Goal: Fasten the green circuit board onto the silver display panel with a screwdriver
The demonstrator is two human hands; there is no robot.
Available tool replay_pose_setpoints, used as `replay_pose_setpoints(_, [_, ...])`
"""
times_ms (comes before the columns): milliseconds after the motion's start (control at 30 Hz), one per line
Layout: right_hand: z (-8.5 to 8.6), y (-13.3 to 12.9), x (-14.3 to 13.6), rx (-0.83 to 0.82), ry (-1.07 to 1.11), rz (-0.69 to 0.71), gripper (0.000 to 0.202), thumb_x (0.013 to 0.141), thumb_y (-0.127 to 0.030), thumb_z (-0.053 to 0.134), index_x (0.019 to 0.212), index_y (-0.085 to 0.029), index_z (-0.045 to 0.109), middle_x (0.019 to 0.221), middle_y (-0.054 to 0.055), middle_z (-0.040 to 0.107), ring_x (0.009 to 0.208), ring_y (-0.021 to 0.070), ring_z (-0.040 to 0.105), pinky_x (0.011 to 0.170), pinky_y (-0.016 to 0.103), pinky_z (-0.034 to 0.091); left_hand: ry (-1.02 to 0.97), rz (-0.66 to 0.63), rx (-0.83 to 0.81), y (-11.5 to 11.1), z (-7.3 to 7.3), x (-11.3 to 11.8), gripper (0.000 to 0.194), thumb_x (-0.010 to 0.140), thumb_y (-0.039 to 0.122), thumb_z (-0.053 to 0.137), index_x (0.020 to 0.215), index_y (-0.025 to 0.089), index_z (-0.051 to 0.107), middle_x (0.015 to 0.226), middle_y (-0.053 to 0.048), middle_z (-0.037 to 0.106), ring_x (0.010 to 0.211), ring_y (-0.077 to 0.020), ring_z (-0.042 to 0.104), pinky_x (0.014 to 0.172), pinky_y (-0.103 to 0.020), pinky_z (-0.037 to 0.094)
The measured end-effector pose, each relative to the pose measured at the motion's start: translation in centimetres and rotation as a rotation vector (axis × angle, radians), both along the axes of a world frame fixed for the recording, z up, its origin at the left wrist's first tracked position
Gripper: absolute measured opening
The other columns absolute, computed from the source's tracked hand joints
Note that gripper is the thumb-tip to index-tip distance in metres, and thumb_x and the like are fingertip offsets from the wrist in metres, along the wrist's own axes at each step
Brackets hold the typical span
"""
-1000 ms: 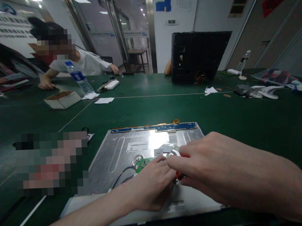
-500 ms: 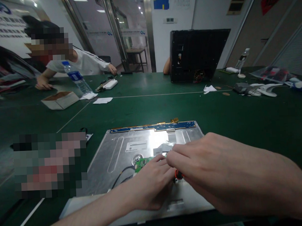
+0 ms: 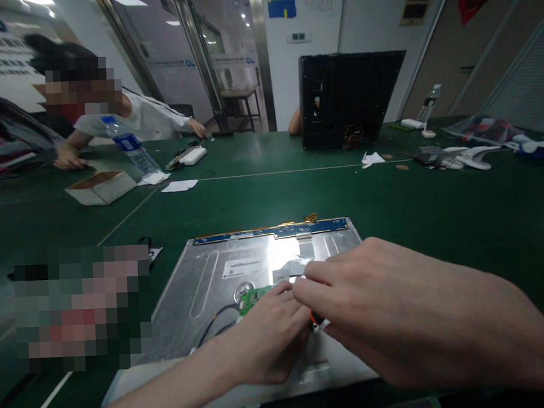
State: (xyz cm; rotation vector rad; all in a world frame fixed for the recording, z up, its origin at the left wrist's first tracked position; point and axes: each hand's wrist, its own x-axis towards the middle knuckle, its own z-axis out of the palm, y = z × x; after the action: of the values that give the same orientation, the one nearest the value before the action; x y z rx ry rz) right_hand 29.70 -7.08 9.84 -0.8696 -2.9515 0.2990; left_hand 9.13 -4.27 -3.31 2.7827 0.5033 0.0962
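On the green tabletop (image 3: 254, 200), panel (image 3: 175, 313) flat, metal side up, seemingly for access to its board (image 3: 252, 297) | left hand (image 3: 274, 331): fingers bent over board, likely steadying; grip cannot be told | right hand (image 3: 359, 296): fingers closed around red-black piece (image 3: 317, 317), mostly hidden | label (image 3: 242, 267): white, print too small to read

Beyond the metal panel (image 3: 203, 291), a way is left over the table (image 3: 254, 200) up to the crumpled paper (image 3: 373, 158) and black box (image 3: 351, 98), while the panel's middle and right side are blocked by the left hand (image 3: 275, 330) and right hand (image 3: 366, 302).
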Motion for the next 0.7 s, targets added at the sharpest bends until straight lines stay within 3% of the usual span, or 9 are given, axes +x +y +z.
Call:
replay_pose_setpoints(233, [0.02,-0.18,-0.02,0.037,0.014,0.027,0.028,0.076,-0.008,0.06,0.101,-0.018,0.051,0.088,0.002,0.063,0.07,0.0161,0.056,0.053,0.03,0.035,0.018,0.007,0.048,-0.19,-0.2,0.14,0.03,0.067,0.019,0.054,0.097,0.019,0.054,0.102,-0.011,0.067,0.094,-0.0314,0.059,0.095,-0.049,0.041])
replay_pose_setpoints(333, [-0.12,-0.03,0.0,0.066,0.006,0.023,0.029,0.078,-0.008,0.059,0.103,-0.019,0.05,0.086,0.001,0.064,0.068,0.0162,0.056,0.053,0.029,0.033,0.048,-0.003,0.057,-0.22,-0.22,0.16,0.035,0.067,0.019,0.054,0.102,0.018,0.054,0.105,-0.012,0.067,0.096,-0.0319,0.059,0.097,-0.05,0.04])
replay_pose_setpoints(533, [-0.09,0.2,-0.04,0.021,-0.007,0.018,0.01,0.085,-0.018,0.057,0.095,-0.019,0.056,0.084,0.001,0.064,0.068,0.0168,0.056,0.053,0.03,0.034,0.053,-0.015,0.011,-0.1,-0.15,0.06,0.038,0.072,0.02,0.055,0.109,0.016,0.054,0.113,-0.013,0.065,0.103,-0.0324,0.059,0.099,-0.05,0.039])
replay_pose_setpoints(700, [0.26,-0.06,-0.27,-0.001,-0.006,0.031,0.02,0.079,-0.011,0.058,0.098,-0.016,0.056,0.094,0.004,0.063,0.073,0.0166,0.056,0.055,0.029,0.039,0.023,0.014,0.012,-0.07,-0.03,-0.09,0.041,0.067,0.021,0.058,0.107,0.017,0.053,0.111,-0.012,0.065,0.107,-0.0331,0.056,0.101,-0.048,0.038])
